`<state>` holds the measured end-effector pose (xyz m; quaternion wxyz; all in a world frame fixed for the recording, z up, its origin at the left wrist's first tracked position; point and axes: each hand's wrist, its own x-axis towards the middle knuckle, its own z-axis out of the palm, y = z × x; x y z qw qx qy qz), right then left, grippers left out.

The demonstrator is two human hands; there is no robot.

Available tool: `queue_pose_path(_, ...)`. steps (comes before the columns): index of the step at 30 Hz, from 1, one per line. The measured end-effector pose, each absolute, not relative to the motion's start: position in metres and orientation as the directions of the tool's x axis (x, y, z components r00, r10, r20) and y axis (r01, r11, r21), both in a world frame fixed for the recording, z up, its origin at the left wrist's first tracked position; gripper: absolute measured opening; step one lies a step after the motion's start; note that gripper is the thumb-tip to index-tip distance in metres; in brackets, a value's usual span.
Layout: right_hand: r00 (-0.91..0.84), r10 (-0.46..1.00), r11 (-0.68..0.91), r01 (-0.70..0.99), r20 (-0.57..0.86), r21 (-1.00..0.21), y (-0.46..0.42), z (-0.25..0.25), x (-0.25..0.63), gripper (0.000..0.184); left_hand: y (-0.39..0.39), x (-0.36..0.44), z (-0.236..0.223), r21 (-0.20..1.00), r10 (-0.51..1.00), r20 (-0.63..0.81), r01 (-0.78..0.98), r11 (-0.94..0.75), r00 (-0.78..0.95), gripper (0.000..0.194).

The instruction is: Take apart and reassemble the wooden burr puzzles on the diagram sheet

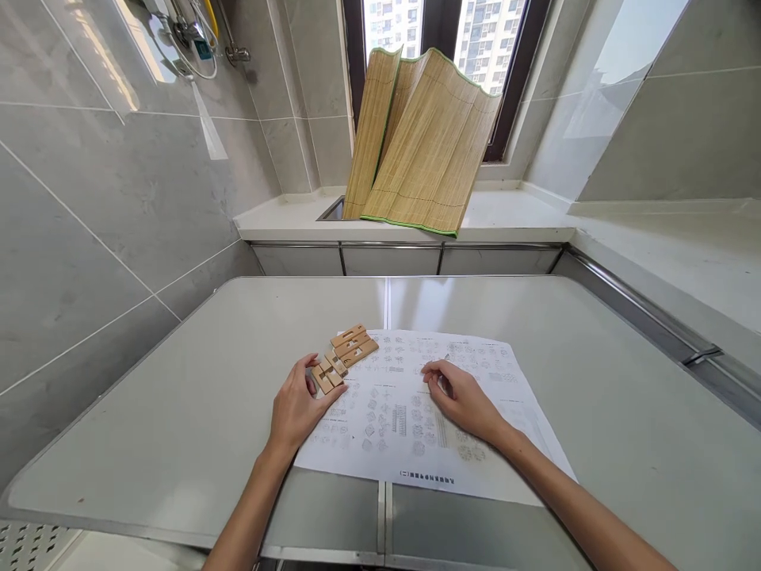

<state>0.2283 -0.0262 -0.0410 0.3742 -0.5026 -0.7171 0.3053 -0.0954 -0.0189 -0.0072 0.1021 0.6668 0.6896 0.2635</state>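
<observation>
Several notched wooden puzzle blocks [355, 344] lie in a slanting row, partly on the upper left edge of a printed sheet [380, 460]. My left hand [303, 400] is closed around the nearest notched blocks [328, 373], its thumb at their right side and its fingers at their left. On the middle of the sheet rests my right hand [457, 392], fingers loosely curled in, with nothing visible in them. Small line drawings and lines of print cover the paper, and its heading appears upside down at the near edge.
A pale table [190, 428] with a centre seam carries the sheet. Beyond it, a folded bamboo mat [425, 143] leans on the white ledge [511, 210] before a window. Grey tiled walls [148, 182] enclose the space, and a metal rail [636, 297] runs along the right.
</observation>
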Motion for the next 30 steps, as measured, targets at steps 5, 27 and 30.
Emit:
queue_pose_path(5,-0.221,0.95,0.305,0.491,0.222,-0.816,-0.027,-0.041,0.228,0.02,-0.026,-0.095,-0.007,0.505,0.968,0.235,0.862,-0.042,-0.09,0.071)
queue_pose_path(27,-0.222,0.957,0.274,0.48,0.187,-0.833,-0.025,-0.032,0.225,0.019,-0.012,-0.085,-0.003,0.407,0.917,0.397,0.89,-0.204,0.028,0.056)
queue_pose_path(30,-0.22,0.961,0.257,0.474,0.169,-0.842,-0.025,-0.03,0.225,0.018,0.018,-0.072,0.001,0.358,0.926,0.359,0.9,-0.25,0.115,0.05)
